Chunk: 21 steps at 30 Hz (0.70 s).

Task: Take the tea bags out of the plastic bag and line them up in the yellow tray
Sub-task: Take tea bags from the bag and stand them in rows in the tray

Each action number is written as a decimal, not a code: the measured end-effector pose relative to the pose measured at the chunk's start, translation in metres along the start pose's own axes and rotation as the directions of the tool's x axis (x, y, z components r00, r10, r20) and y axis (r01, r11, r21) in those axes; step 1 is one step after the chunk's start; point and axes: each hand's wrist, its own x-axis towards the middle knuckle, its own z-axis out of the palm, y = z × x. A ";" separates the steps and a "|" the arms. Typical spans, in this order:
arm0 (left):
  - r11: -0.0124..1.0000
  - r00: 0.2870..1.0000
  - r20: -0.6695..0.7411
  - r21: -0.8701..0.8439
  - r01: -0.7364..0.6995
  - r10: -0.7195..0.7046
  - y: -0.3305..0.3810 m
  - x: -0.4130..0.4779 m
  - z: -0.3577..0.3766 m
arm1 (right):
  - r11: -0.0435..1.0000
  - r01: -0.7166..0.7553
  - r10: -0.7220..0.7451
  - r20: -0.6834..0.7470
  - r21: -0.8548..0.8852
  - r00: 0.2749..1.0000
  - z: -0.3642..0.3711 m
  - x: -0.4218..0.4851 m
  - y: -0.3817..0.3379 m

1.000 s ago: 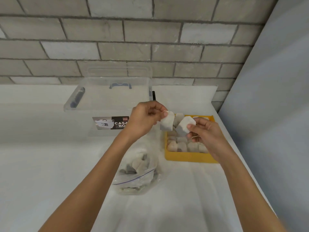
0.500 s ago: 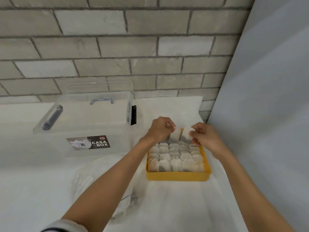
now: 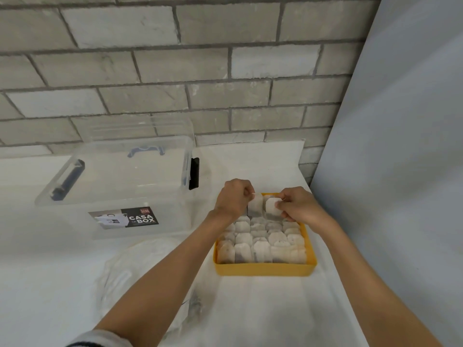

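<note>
Over yellow tray (image 3: 263, 269), left hand (image 3: 233, 199) and right hand (image 3: 298, 205), fingers (image 3: 284, 208) tight on tea bags (image 3: 255, 207); plastic bag (image 3: 130, 276) blurred, half-hidden.

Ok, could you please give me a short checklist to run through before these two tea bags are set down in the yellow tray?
1. Left hand pinches the left tea bag by its top: ok.
2. Right hand pinches the right tea bag: ok.
3. Both bags are over the far end of the yellow tray: ok.
4. Free space in the back row beneath them: cannot tell, the hands and bags hide it.
5. Placed rows stand in tidy lines: ok.
6. More tea bags left in the plastic bag: cannot tell, it is blurred and partly behind the left forearm.
</note>
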 end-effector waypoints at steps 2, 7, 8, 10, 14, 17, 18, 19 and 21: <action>1.000 1.000 -0.009 -0.005 0.018 -0.018 -0.002 0.001 0.002 | 1.000 -0.006 0.006 0.009 -0.021 1.000 0.002 0.002 0.000; 0.999 1.000 0.010 0.028 0.028 -0.028 -0.005 0.000 0.007 | 0.998 -0.030 0.029 -0.026 -0.050 0.999 0.011 0.010 -0.005; 0.999 1.000 0.010 0.035 0.028 -0.028 -0.005 0.000 0.007 | 0.995 -0.016 0.012 -0.044 -0.094 0.999 0.014 0.012 -0.005; 0.999 1.000 0.011 0.047 0.027 -0.028 -0.005 0.000 0.007 | 0.975 0.004 -0.024 -0.087 -0.220 0.996 0.021 0.015 -0.005; 0.997 1.000 0.010 0.071 0.021 -0.022 -0.003 0.000 0.007 | 0.939 -0.017 -0.046 -0.174 -0.343 0.984 0.030 0.016 -0.006; 0.995 1.000 -0.004 0.093 0.027 -0.027 -0.001 0.001 0.006 | 0.929 -0.027 -0.057 -0.214 -0.370 0.975 0.032 0.017 -0.007; 0.995 1.000 -0.006 0.098 0.030 -0.029 -0.001 0.001 0.006 | 0.923 -0.023 -0.066 -0.218 -0.384 0.974 0.033 0.017 -0.007; 0.994 0.999 -0.009 0.106 0.031 -0.030 -0.001 0.001 0.006 | 0.918 -0.018 -0.076 -0.221 -0.397 0.972 0.033 0.018 -0.007; 0.991 0.999 -0.016 0.133 0.030 -0.028 0.000 0.000 0.005 | 0.905 -0.008 -0.093 -0.216 -0.426 0.972 0.033 0.019 -0.006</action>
